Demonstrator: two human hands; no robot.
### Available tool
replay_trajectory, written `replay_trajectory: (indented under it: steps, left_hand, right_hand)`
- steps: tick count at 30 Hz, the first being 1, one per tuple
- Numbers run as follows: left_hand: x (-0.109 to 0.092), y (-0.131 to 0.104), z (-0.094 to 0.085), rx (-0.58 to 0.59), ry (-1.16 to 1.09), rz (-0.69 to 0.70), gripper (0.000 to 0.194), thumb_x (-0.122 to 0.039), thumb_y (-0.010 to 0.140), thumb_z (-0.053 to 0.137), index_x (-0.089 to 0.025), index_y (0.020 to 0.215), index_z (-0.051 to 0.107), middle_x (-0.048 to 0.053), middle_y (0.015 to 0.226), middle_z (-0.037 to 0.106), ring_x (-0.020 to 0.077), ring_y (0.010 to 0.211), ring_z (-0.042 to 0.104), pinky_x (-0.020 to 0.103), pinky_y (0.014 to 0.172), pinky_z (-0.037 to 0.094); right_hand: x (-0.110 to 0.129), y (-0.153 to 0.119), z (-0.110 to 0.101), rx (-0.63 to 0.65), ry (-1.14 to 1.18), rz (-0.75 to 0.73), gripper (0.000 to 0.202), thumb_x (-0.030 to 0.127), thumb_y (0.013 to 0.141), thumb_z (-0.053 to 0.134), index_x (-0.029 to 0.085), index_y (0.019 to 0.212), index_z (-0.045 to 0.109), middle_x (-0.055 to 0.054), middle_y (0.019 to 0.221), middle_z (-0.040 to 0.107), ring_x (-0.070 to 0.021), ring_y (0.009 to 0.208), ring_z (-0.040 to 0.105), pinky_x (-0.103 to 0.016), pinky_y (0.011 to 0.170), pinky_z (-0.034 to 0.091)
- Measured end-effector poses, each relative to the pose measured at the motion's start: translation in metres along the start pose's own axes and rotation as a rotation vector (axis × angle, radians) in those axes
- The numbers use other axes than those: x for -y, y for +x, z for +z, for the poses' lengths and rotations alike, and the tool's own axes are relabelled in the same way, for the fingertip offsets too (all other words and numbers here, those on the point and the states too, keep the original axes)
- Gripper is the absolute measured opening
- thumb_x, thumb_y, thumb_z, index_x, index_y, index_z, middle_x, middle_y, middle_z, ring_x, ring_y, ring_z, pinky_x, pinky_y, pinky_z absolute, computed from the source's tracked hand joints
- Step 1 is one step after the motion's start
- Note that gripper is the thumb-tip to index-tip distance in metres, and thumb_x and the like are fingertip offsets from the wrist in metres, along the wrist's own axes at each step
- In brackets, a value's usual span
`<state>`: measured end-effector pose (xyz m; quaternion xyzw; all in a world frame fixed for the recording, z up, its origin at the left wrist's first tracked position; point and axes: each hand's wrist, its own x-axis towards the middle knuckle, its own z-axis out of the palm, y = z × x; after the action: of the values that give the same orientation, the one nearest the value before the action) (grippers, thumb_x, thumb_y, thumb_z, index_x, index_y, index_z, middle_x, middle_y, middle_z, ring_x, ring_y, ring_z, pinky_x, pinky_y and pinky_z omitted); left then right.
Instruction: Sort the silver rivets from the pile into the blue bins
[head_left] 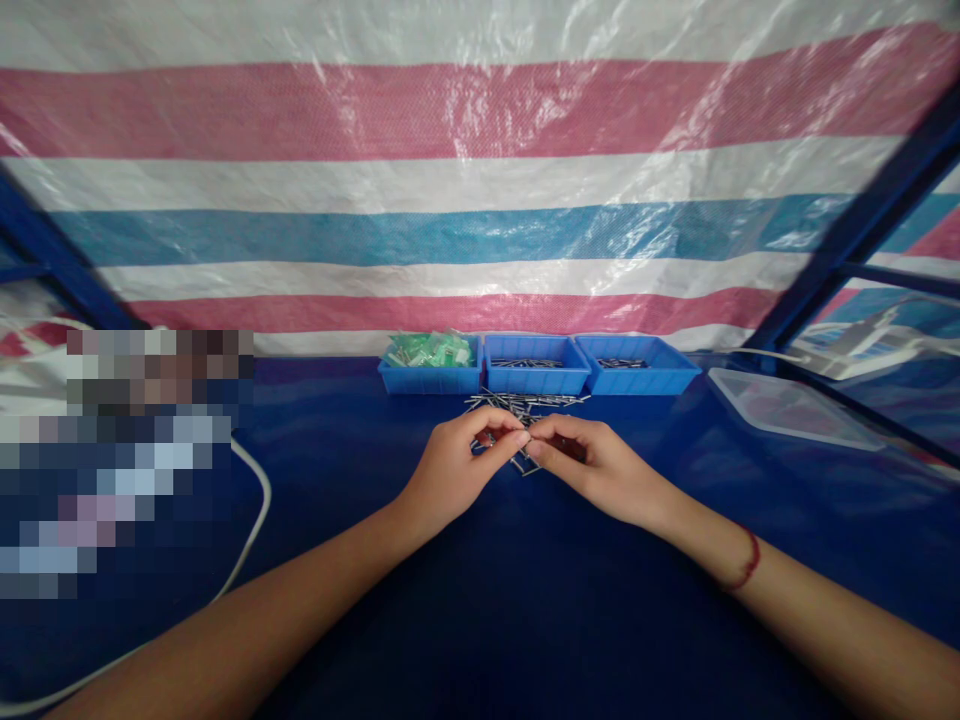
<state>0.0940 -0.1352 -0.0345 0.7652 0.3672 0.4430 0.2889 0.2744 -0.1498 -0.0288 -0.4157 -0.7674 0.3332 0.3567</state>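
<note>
My left hand (461, 465) and my right hand (592, 465) meet at the fingertips over the blue table (480, 620). Both are closed in a pinch around something too small to make out. Beneath and behind the fingers lies a loose pile of thin metal pins (559, 400), partly hidden by my hands. Beyond the pile, three blue bins stand in a row. Green plastic packets (431, 350) fill the left bin (431, 381). Thin dark metal pieces lie in the middle bin (537, 381) and in the right bin (645, 382).
A clear plastic lid (795, 410) lies at the right, near a white device (862, 345). A white cable (259, 510) curves along the left, beside a pixelated area. Striped plastic sheeting (450, 180) hangs behind, between blue metal posts (847, 230).
</note>
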Motion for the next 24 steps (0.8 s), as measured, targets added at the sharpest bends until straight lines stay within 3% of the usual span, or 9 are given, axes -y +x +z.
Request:
replay_trajectory:
  steps: [8,16,21,24]
  left_hand:
    - [0.001,0.000,0.000,-0.020,0.030,0.020,0.007,-0.024,0.082,0.060,-0.019,0.085,0.064,-0.001,0.080,0.068,0.0130,0.073,0.062,0.024,0.069,0.048]
    - [0.004,0.004,-0.002,0.013,0.073,0.024,0.007,-0.021,0.083,0.058,-0.019,0.085,0.064,-0.001,0.081,0.068,0.0125,0.072,0.062,0.023,0.068,0.047]
    - [0.001,0.004,-0.003,0.053,0.127,0.112,0.009,-0.021,0.085,0.055,-0.018,0.082,0.063,0.000,0.079,0.067,0.0131,0.074,0.061,0.024,0.069,0.047]
    - [0.000,0.002,-0.003,0.045,0.160,0.167,0.011,-0.022,0.087,0.053,-0.018,0.086,0.062,0.002,0.083,0.066,0.0139,0.078,0.061,0.025,0.073,0.047]
  right_hand:
    - [0.001,0.001,-0.001,-0.106,-0.023,-0.009,0.020,0.035,0.082,0.057,0.016,0.080,0.062,-0.001,0.069,0.061,-0.0106,0.057,0.050,-0.023,0.051,0.040]
    - [0.005,0.000,-0.005,-0.222,-0.128,-0.073,0.016,0.031,0.082,0.058,0.018,0.084,0.067,-0.003,0.078,0.067,-0.0116,0.060,0.054,-0.024,0.054,0.042]
    - [0.014,-0.003,-0.010,-0.181,-0.333,-0.215,0.016,0.023,0.084,0.052,0.017,0.071,0.060,-0.001,0.066,0.058,-0.0108,0.058,0.050,-0.024,0.056,0.039]
    - [0.014,-0.001,-0.014,-0.130,-0.284,-0.165,0.025,0.023,0.084,0.048,0.018,0.061,0.053,0.002,0.059,0.051,-0.0098,0.055,0.046,-0.024,0.053,0.036]
